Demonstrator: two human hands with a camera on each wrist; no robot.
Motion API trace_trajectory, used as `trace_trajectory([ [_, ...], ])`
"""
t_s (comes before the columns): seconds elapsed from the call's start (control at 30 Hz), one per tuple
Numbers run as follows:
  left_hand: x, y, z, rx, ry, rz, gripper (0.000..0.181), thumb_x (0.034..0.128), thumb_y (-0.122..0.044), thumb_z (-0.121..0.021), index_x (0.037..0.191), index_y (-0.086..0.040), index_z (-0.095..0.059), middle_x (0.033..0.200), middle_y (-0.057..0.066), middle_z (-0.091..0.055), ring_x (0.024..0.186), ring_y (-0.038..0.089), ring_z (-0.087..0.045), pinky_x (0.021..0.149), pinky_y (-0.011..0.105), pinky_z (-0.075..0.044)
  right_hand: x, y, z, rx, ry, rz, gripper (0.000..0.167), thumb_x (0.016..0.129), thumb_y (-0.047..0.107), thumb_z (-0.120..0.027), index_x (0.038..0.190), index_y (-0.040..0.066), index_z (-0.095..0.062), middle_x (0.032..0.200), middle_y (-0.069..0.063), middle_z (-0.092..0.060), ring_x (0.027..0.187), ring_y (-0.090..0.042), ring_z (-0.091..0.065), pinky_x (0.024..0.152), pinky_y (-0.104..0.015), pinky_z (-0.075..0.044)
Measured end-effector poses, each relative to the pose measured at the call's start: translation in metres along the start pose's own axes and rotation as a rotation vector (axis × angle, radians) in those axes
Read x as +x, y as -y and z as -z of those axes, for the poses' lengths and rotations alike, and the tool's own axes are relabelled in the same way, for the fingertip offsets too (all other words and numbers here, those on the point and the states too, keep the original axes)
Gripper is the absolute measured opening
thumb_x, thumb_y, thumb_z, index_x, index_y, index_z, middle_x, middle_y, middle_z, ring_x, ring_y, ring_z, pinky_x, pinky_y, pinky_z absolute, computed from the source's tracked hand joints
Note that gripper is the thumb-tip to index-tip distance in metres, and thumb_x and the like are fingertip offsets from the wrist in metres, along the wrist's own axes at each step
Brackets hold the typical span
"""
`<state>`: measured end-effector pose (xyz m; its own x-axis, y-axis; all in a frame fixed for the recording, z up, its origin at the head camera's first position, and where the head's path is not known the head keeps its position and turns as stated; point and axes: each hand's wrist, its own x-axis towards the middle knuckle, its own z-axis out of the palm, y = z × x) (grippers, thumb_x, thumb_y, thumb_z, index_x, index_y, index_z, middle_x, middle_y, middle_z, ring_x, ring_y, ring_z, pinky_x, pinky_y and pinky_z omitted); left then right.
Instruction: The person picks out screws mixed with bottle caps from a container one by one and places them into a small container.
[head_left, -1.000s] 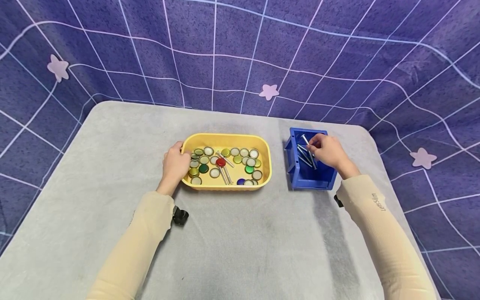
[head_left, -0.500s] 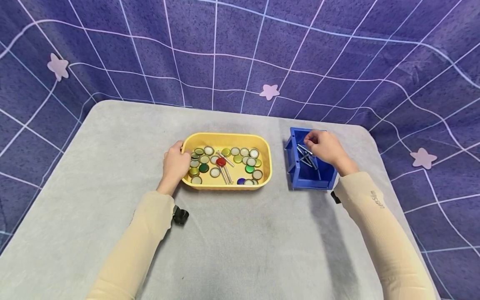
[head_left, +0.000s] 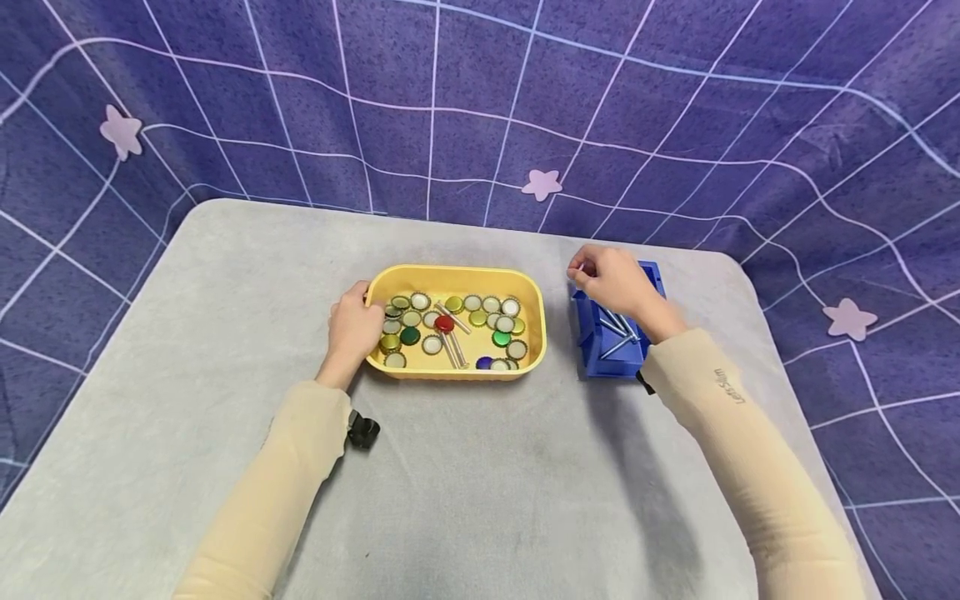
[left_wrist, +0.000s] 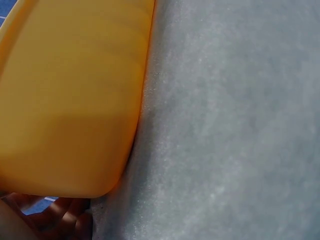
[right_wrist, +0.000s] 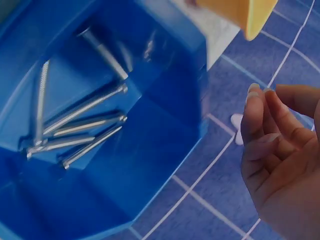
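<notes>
A yellow tray (head_left: 450, 374) holds bottle caps, a red one (head_left: 444, 324) among them, and several silver bolts. My left hand (head_left: 354, 327) grips its left end; curled fingers (left_wrist: 70, 220) show beside the yellow wall (left_wrist: 75, 100) in the left wrist view. Further right, a blue bin (head_left: 600, 367) contains several metal bolts (right_wrist: 85, 107). Above the bin's left back edge is my right hand (head_left: 617, 282), fingers loosely bent. Seen from the right wrist, this hand (right_wrist: 282, 150) has nothing visible between the fingertips and hangs outside the bin's wall.
A grey cloth covers the table (head_left: 480, 483). Behind it and at both sides hangs a purple curtain (head_left: 480, 100) with pale lines and stars. The tray and bin stand side by side with a strip of table between them.
The bolt pinched by my right hand a second ago has been let go into the bin. That hand has moved left towards the tray. My left hand keeps its grip.
</notes>
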<state>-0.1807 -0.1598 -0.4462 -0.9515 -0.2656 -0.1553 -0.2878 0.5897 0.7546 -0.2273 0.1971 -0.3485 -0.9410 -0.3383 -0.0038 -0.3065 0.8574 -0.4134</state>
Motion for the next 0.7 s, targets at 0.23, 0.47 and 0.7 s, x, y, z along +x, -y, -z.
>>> trace_trajectory([
  [0.23, 0.0, 0.0, -0.001, 0.0, 0.004, 0.002, 0.038, 0.0983, -0.022, -0.044, 0.132, -0.01, -0.057, 0.128, 0.017, -0.064, 0.113, 0.04, -0.06, 0.1, 0.055, -0.042, 0.008, 0.03, -0.015, -0.034, 0.069, 0.05, 0.02, 0.095, 0.024, -0.06, 0.101, 0.007, -0.069, 0.09, -0.012, -0.074, 0.078, -0.024, -0.068, 0.07, -0.037, -0.052],
  [0.47, 0.0, 0.0, 0.0, 0.0, 0.01, -0.001, 0.039, 0.0982, -0.022, -0.044, 0.134, -0.01, -0.056, 0.13, 0.018, -0.063, 0.115, 0.041, -0.059, 0.1, 0.056, -0.042, 0.015, 0.065, -0.044, -0.085, 0.16, 0.127, 0.019, 0.094, 0.025, -0.062, 0.102, 0.009, -0.069, 0.089, -0.006, -0.074, 0.08, -0.02, -0.067, 0.073, -0.037, -0.051],
  [0.7, 0.0, 0.0, 0.0, -0.006, 0.009, 0.009, 0.041, 0.0981, -0.023, -0.044, 0.135, -0.01, -0.056, 0.132, 0.017, -0.062, 0.118, 0.042, -0.057, 0.102, 0.056, -0.042, 0.016, 0.09, -0.073, -0.131, 0.23, 0.118, 0.017, 0.093, 0.026, -0.063, 0.102, 0.013, -0.069, 0.091, -0.004, -0.073, 0.079, -0.023, -0.066, 0.072, -0.04, -0.053],
])
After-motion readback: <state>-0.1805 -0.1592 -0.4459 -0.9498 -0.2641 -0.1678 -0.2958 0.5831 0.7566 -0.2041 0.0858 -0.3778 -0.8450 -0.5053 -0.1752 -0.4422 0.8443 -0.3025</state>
